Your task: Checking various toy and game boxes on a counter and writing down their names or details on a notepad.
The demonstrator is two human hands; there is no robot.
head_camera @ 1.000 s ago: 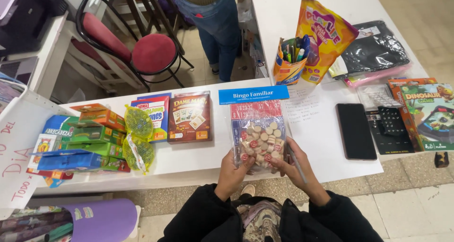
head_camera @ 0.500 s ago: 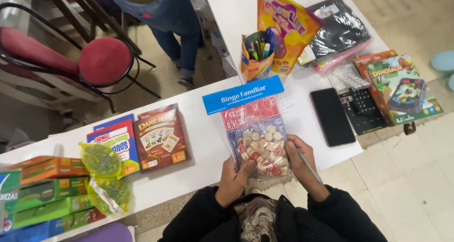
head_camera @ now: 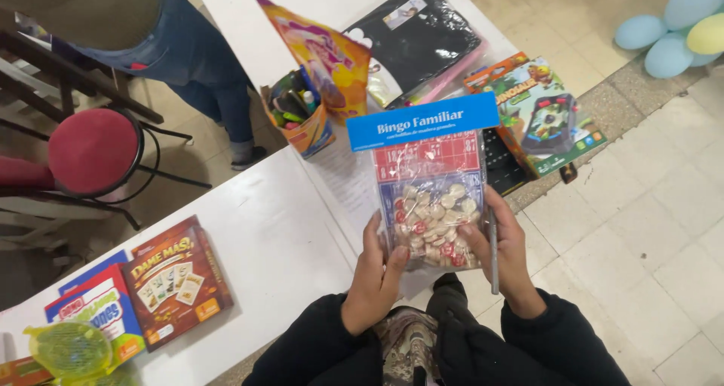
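Both of my hands hold up a clear plastic bag game set (head_camera: 431, 197) with a blue cardboard header, red and blue number cards and many small wooden discs inside. My left hand (head_camera: 375, 274) grips its lower left edge, thumb on the front. My right hand (head_camera: 504, 252) grips the lower right edge and also pins a thin grey pen (head_camera: 494, 252) against the bag. The bag is lifted above the front edge of the white table (head_camera: 264, 235).
On the table: a red card game box (head_camera: 176, 279), a blue box (head_camera: 98, 310), a yellow-green net bag (head_camera: 72, 350), a cup of markers (head_camera: 298, 114), an orange bag (head_camera: 324, 54), a black pouch (head_camera: 418, 39), a dinosaur game box (head_camera: 539, 111). Another person (head_camera: 151, 39) stands beyond, by a red stool (head_camera: 92, 151).
The bag has been lifted off the table toward me and now hides the dark phone. The camera has swung right and closer.
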